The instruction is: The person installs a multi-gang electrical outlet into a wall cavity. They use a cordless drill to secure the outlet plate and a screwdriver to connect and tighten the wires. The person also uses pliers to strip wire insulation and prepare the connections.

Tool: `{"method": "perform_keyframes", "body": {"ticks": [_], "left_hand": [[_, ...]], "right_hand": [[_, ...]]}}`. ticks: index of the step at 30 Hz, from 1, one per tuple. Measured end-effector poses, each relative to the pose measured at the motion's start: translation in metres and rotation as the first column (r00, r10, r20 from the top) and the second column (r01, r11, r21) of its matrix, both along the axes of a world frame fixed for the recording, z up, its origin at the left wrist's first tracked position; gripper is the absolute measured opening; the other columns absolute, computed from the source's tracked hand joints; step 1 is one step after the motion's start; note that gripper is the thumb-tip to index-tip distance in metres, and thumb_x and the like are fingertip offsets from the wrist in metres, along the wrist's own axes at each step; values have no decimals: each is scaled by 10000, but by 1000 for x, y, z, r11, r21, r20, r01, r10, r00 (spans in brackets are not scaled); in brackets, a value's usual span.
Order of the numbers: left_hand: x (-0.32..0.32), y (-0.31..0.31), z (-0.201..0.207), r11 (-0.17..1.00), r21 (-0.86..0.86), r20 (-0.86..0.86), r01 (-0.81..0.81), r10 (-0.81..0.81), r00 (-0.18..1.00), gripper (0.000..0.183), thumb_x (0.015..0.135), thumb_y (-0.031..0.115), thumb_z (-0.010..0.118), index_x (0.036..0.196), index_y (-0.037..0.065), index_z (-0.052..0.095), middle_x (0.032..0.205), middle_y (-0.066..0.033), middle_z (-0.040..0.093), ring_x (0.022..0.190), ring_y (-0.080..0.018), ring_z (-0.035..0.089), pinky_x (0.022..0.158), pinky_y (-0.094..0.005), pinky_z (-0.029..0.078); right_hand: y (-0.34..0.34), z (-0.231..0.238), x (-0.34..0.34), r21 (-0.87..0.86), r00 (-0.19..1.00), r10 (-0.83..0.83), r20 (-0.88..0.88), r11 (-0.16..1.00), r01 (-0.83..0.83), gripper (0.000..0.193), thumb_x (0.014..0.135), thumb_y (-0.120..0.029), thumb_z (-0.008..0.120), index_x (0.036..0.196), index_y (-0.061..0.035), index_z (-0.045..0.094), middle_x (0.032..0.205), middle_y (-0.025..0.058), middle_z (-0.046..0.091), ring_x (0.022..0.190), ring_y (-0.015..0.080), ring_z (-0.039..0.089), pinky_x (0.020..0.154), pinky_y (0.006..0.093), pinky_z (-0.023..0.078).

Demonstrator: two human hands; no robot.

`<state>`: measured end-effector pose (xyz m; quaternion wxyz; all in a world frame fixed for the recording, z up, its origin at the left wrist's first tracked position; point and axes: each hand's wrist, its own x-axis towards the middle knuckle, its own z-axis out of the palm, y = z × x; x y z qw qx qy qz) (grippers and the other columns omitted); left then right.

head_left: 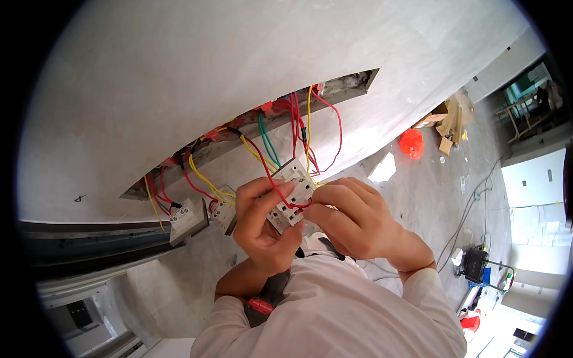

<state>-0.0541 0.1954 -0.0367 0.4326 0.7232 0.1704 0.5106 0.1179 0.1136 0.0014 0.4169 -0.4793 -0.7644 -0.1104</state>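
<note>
Switch module (300, 194) slants lengthwise up and rightward between our left hand (265, 224), gripping its edge, and our right hand (357, 219), pinching the red wire (298, 206).

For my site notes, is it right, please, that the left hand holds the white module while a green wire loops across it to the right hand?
The wire looping across to the right hand is red, not green, as the head view shows; the left hand does hold the white module.
</note>
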Motion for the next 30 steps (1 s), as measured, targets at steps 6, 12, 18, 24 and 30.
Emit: {"method": "perform_keyframes", "body": {"ticks": [6, 12, 18, 24, 30], "left_hand": [[0, -3, 2, 1000, -25, 50, 13, -12, 999, 566, 682, -74, 694, 1248, -73, 664, 1264, -158, 549, 1103, -237, 588, 917, -332, 516], [-1, -7, -3, 998, 23, 12, -63, 63, 998, 567, 674, -82, 713, 1240, -76, 671, 1268, -150, 540, 1099, -230, 580, 915, -331, 509], [-4, -8, 1, 998, 12, 1, -60, 60, 998, 586, 659, -94, 717, 1243, -66, 675, 1257, -151, 534, 1093, -220, 569, 913, -328, 507], [-1, -9, 4, 999, -30, 28, -45, 46, 999, 548, 656, -102, 696, 1204, -82, 675, 1222, -151, 536, 1025, -209, 586, 873, -312, 514], [-6, -6, 6, 971, -222, 17, 90, -89, 996, 504, 663, -82, 706, 1166, -88, 682, 1195, -136, 539, 987, -180, 592, 843, -289, 501]], "right_hand": [[5, -5, -3, 175, 1000, -22, 8, 984, 20, 260, 634, -94, 721, 858, 11, 641, 896, 115, 624, 768, 234, 644, 664, 343, 559], [4, 10, 1, 112, 981, -6, 193, 994, -16, 215, 597, -125, 678, 765, -8, 611, 799, 70, 565, 668, 193, 562, 562, 303, 466], [5, 23, 4, -57, 971, 34, 238, 998, -21, 223, 627, -122, 694, 800, -16, 600, 790, 63, 538, 657, 187, 565, 561, 311, 464], [8, 17, 11, -133, 992, 112, 50, 986, -105, 188, 743, -69, 736, 862, -25, 598, 844, 70, 581, 699, 221, 618, 578, 332, 490], [9, 16, 26, -337, 894, 240, -379, 864, -375, 169, 853, -35, 748, 959, -41, 617, 995, 77, 638, 783, 263, 650, 640, 342, 508]]}}
